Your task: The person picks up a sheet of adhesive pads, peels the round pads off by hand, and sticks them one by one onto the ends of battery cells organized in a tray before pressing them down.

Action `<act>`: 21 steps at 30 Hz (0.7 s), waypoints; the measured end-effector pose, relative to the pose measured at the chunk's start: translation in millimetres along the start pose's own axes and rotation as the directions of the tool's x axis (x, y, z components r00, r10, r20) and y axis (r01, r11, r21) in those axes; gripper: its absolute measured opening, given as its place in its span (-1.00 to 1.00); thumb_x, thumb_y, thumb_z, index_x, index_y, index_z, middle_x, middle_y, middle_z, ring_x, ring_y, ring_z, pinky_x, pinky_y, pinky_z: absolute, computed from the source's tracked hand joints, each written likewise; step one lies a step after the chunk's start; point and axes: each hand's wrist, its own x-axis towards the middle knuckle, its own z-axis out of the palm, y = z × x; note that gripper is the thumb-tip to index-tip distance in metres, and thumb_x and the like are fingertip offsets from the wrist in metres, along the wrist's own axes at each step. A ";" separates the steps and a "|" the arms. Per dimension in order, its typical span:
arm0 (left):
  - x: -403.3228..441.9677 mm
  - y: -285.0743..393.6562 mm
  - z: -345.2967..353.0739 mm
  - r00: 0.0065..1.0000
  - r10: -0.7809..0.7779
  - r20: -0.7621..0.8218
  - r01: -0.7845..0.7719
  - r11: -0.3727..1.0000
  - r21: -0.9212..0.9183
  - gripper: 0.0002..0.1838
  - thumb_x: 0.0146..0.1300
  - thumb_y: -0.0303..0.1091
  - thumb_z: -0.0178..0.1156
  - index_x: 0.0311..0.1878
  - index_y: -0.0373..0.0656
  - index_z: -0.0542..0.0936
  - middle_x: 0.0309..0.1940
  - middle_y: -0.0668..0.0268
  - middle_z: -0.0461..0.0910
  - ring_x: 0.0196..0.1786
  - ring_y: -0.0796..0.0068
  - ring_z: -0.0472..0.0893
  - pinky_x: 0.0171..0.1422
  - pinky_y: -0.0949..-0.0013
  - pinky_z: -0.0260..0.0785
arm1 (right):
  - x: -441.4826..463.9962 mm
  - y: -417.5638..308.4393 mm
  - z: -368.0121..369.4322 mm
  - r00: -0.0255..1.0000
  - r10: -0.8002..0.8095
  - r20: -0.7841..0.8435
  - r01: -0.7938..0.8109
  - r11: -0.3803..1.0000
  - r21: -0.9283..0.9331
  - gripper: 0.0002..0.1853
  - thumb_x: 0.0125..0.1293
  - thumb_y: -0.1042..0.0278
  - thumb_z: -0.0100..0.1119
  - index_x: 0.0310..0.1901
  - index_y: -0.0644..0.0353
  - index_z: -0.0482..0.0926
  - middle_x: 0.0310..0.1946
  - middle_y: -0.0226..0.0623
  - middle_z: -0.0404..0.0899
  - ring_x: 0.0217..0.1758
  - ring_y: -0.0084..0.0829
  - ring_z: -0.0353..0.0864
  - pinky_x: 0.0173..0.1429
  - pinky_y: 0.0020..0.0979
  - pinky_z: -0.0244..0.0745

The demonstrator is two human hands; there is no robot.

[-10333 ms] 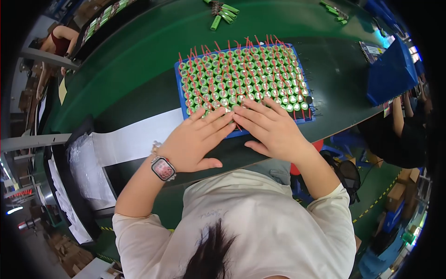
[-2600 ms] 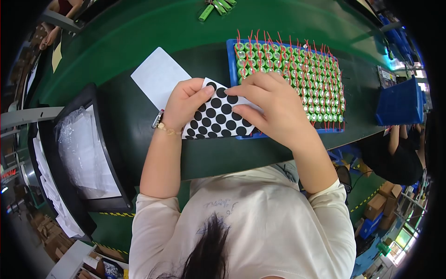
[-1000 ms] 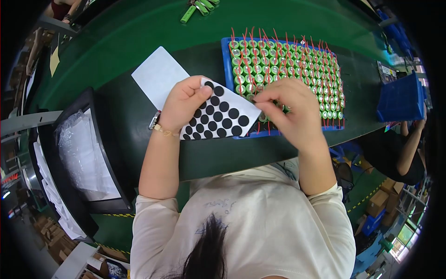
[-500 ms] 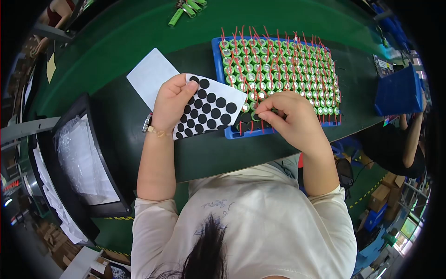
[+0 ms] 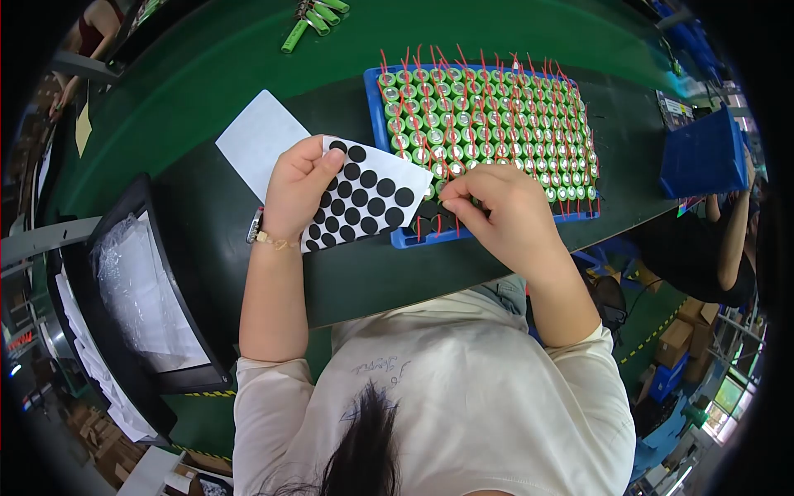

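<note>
My left hand (image 5: 299,186) pinches the upper left corner of a white sheet (image 5: 376,164) dotted with round black stickers. Rows of green battery cells (image 5: 463,116) with red wires stand upright in a blue tray (image 5: 377,116). Over the tray's near rows is my right hand (image 5: 504,207), thumb and fingertips pressed together; what lies between them, if anything, is too small to make out. Black discs (image 5: 428,210) cover some cells at the near left corner, just left of those fingertips. The sheet's right corner reaches the tray's left edge.
Behind my left hand lies a blank white sheet (image 5: 263,142). Loose green cells (image 5: 310,25) are at the far side. A blue bin (image 5: 703,157) stands right, with a co-worker's arm (image 5: 733,240) beyond. Plastic-wrapped paper fills a black tray (image 5: 124,372) at left. Another person is at upper left.
My right hand has gone from the dotted sheet to the near rows of cells, its fingertips now low over them. The tray and both sheets appear further left in view.
</note>
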 end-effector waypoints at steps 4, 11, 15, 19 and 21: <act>-1.1 1.4 0.3 1.000 -0.003 -0.010 0.003 1.000 0.019 -0.85 0.43 -0.43 0.11 -0.16 -0.29 0.62 -0.32 0.37 0.71 -0.35 0.73 0.63 -0.25 0.60 0.47 | 0.5 -1.4 1.4 1.000 0.009 -0.012 -0.009 1.000 -0.022 -0.92 0.10 0.48 0.38 -0.37 0.16 0.66 -0.43 -0.32 0.64 -0.40 -0.30 0.59 -0.30 -0.31 0.49; -6.7 5.5 2.6 0.999 -0.029 0.022 0.028 0.998 0.055 -0.78 0.41 -0.41 0.13 -0.33 -0.31 0.66 -0.45 0.50 0.65 -0.43 0.82 0.51 -0.37 0.64 0.34 | 13.3 -5.5 -7.7 0.992 -0.095 0.081 0.106 0.984 -0.145 -0.87 0.09 0.54 0.33 -0.34 0.16 0.57 -0.39 -0.33 0.57 -0.34 -0.27 0.59 -0.26 -0.33 0.49; -6.2 1.7 -4.3 0.987 0.010 0.158 -0.027 0.994 0.106 -0.75 0.43 -0.37 0.13 -0.36 -0.29 0.63 -0.53 0.62 0.49 -0.46 0.86 0.36 -0.40 0.62 0.20 | 25.8 -9.9 -6.4 0.998 -0.050 -0.034 0.050 0.999 -0.011 -0.86 0.10 0.54 0.33 -0.30 0.14 0.60 -0.37 -0.35 0.55 -0.32 -0.27 0.58 -0.26 -0.29 0.46; -8.4 9.6 4.8 0.977 -0.014 0.213 -0.021 0.987 0.162 -0.71 0.44 -0.36 0.11 -0.42 -0.28 0.59 -0.56 0.63 0.44 -0.45 0.86 0.31 -0.40 0.60 0.17 | 34.2 -23.1 16.5 0.965 -0.254 -0.067 0.253 0.967 -0.017 -0.80 0.08 0.41 0.39 -0.21 0.05 0.70 -0.36 -0.40 0.56 -0.31 -0.32 0.56 -0.26 -0.31 0.46; -7.5 6.4 6.3 0.977 -0.009 0.213 -0.030 0.984 0.177 -0.71 0.45 -0.35 0.10 -0.42 -0.27 0.57 -0.57 0.62 0.42 -0.45 0.85 0.30 -0.41 0.60 0.16 | 34.5 -26.2 22.8 0.963 -0.264 -0.057 0.259 0.962 -0.087 -0.78 0.05 0.38 0.41 -0.21 0.05 0.70 -0.36 -0.41 0.57 -0.31 -0.32 0.55 -0.25 -0.32 0.46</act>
